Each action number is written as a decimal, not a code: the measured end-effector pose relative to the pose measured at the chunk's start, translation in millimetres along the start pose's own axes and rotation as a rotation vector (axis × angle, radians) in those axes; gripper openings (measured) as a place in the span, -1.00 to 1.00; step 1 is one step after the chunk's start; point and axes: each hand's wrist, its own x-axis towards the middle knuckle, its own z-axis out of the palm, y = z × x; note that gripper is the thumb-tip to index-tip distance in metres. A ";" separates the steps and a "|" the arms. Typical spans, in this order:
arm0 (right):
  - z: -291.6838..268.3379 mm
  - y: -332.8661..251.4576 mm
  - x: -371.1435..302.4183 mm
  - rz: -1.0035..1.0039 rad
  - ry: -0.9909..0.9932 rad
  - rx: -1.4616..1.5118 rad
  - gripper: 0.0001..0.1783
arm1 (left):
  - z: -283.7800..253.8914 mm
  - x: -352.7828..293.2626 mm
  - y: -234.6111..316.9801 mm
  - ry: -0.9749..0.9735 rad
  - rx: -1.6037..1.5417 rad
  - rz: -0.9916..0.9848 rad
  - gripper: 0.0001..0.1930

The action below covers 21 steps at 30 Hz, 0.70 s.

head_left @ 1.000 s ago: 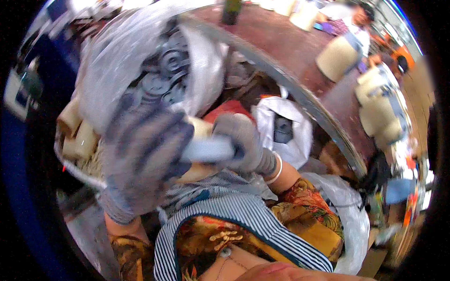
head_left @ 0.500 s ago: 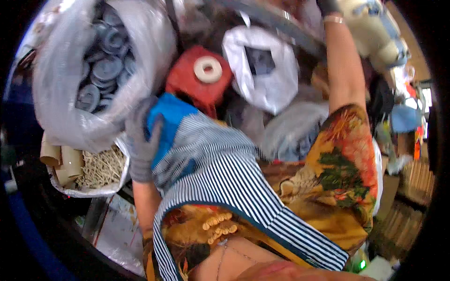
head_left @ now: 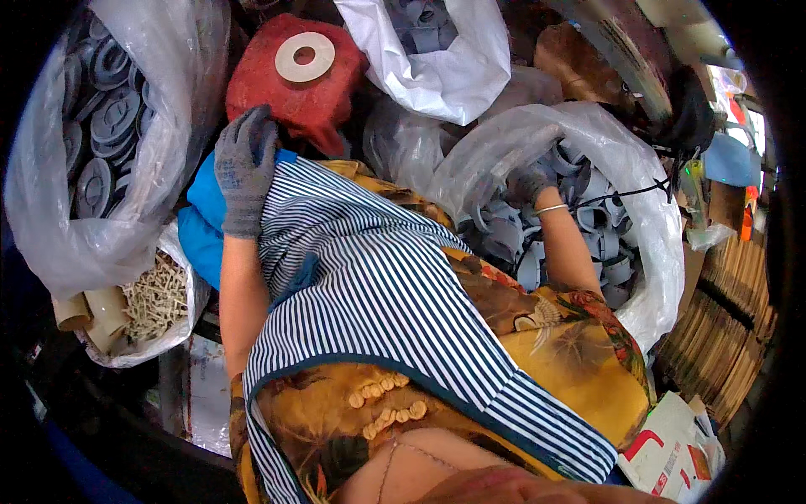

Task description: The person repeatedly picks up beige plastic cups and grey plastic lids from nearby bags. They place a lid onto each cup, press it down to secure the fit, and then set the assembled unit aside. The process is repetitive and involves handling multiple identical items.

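Note:
My left hand [head_left: 245, 172], in a grey knit glove, rests at the edge of my striped apron [head_left: 361, 277]. Its fingers are stretched out, with nothing seen in them. Just beyond it, a cream ring [head_left: 304, 57] lies flat on a red cloth-covered surface [head_left: 260, 80]. On the right, my gloved right hand [head_left: 529, 182] reaches into a clear plastic bag [head_left: 659, 227] full of curved grey plastic parts [head_left: 592, 218]. Its fingertips are lost among the parts, so what they touch or hold is hidden.
A clear bag [head_left: 180, 109] of round grey caps [head_left: 116, 116] stands at left. Below it is a white sack [head_left: 197, 294] with small pale pieces and cardboard tubes [head_left: 105, 315]. A white bag [head_left: 478, 84] of grey parts is at the far side; stacked cardboard [head_left: 722, 311] stands right.
My right arm has come down from the far upper right into the bag of curved grey parts. My left hand stays by the apron, and the view has shifted.

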 end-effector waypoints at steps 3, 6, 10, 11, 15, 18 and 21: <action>81.5 24.7 5.9 -0.059 0.043 0.183 -0.43 | 5.4 3.7 3.0 0.001 0.089 0.053 -0.69; 39.8 -6.8 -5.3 0.076 -0.038 0.215 -0.42 | -1.4 -2.5 0.0 0.007 0.066 -0.015 -0.70; -4.0 -27.5 -18.7 0.022 -0.186 0.252 -0.43 | -0.1 -5.6 -2.0 0.013 0.054 -0.046 -0.70; -23.0 -43.8 -34.4 -0.045 -0.278 0.257 -0.42 | -0.2 -8.0 -3.6 0.013 0.054 -0.046 -0.70; 0.3 -91.2 -50.2 -0.074 0.151 -0.304 -0.31 | -1.8 -6.9 -5.0 0.044 0.043 -0.033 -0.70; 32.1 -78.3 -30.1 -0.373 0.253 -0.467 -0.24 | -0.9 -9.7 -6.9 0.036 0.031 -0.030 -0.69; 4.3 -76.8 -33.1 -0.456 -0.005 -0.555 -0.20 | 0.0 -9.4 -9.7 0.054 0.051 -0.029 -0.69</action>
